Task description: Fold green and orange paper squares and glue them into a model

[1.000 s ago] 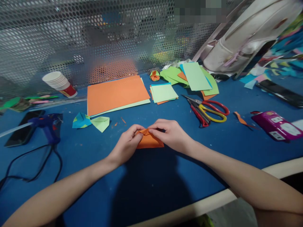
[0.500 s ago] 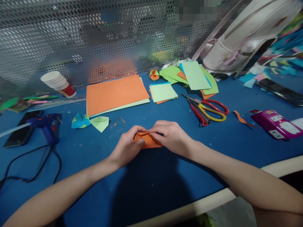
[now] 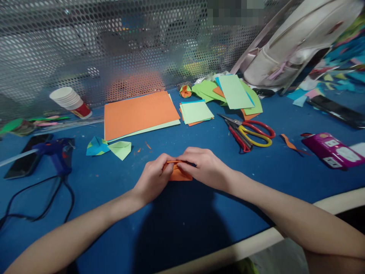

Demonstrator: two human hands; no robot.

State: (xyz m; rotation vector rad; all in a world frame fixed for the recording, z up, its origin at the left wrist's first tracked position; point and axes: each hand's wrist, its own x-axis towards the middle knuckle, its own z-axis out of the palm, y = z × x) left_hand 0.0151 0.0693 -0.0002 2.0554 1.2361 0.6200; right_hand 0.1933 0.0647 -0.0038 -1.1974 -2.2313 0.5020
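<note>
A small orange paper (image 3: 181,175) is between my hands at the middle of the blue table, its upper edge folded over. My left hand (image 3: 154,175) pinches its left end between thumb and fingers. From the other side my right hand (image 3: 205,167) grips the folded upper edge, thumb below and fingers on top. The fingers of both hands nearly meet and hide part of the fold. Left of them lie a blue folded paper (image 3: 97,146) and a pale green folded paper (image 3: 121,149).
Large orange sheets (image 3: 139,114) and small pale green squares (image 3: 197,112) lie behind my hands. Scissors (image 3: 255,133) and a purple case (image 3: 332,149) are to the right. A blue glue gun (image 3: 57,152) with its cable is at the left, near stacked cups (image 3: 70,102).
The upper part of the orange paper is now folded down flatter. Both hands have closed in around it slightly, and my left thumb has moved up to the fold.
</note>
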